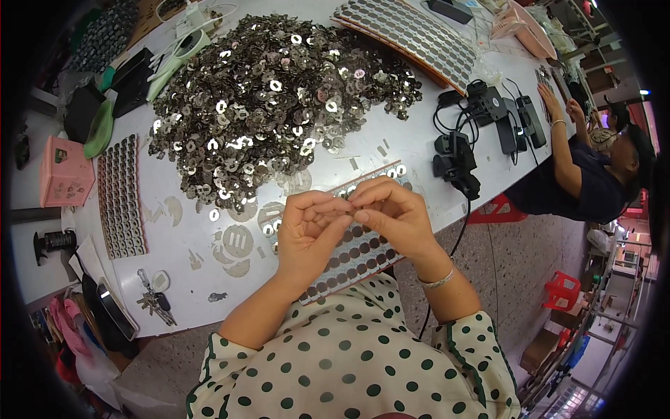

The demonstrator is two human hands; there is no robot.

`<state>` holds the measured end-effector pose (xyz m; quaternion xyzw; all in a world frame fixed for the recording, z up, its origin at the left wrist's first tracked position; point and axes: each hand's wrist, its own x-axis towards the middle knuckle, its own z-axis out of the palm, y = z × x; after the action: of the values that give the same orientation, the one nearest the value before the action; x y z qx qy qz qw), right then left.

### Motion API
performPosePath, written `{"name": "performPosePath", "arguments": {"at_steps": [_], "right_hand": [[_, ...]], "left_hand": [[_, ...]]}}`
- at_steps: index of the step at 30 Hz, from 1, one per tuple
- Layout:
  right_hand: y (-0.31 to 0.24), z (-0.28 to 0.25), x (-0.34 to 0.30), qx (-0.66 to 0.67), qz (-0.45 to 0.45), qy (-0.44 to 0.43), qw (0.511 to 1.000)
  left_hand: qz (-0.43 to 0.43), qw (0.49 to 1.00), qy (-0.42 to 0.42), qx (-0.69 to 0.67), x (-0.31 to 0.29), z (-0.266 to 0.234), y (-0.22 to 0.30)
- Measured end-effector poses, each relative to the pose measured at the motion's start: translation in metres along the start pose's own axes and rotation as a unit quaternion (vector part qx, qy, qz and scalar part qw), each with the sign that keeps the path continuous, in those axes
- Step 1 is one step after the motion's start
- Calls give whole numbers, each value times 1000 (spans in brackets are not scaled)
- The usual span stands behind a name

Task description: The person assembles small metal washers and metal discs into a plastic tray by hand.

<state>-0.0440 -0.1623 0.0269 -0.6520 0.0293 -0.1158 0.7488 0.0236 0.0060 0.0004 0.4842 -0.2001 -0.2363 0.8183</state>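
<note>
My left hand (307,229) and my right hand (396,215) meet in front of me, fingertips almost touching. Both pinch thumb against fingers; whatever lies between them is too small and covered to make out. Beneath them a flat board (352,264) with rows of round dark spots lies at the table's near edge. A few shiny metal pieces sit along its far rows, and my hands hide its middle. Beyond it rises a large heap of small flat metal pieces (258,105), round with cut-out centres.
Left of the heap lies a filled board (123,197), near a pink box (66,172). Keys (158,299) and a phone (117,309) rest at the near left. Stacked boards (412,42) stand behind. Black adapters and cables (457,157) occupy the right, where another person (586,174) works.
</note>
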Motion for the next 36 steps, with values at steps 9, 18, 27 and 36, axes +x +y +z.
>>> {"name": "performPosePath", "arguments": {"at_steps": [9, 18, 27, 36], "right_hand": [[-3, -53, -5, -4, 137, 179, 974], [-4, -79, -7, -209, 214, 105, 948], [1, -81, -6, -334, 87, 49, 937], [0, -80, -11, -364, 74, 31, 928]], "left_hand": [[-1, 936, -105, 336, -3, 9, 8], [127, 727, -298, 605, -2, 19, -1], [115, 710, -307, 623, -6, 23, 1], [137, 711, -283, 629, -12, 27, -1]]}}
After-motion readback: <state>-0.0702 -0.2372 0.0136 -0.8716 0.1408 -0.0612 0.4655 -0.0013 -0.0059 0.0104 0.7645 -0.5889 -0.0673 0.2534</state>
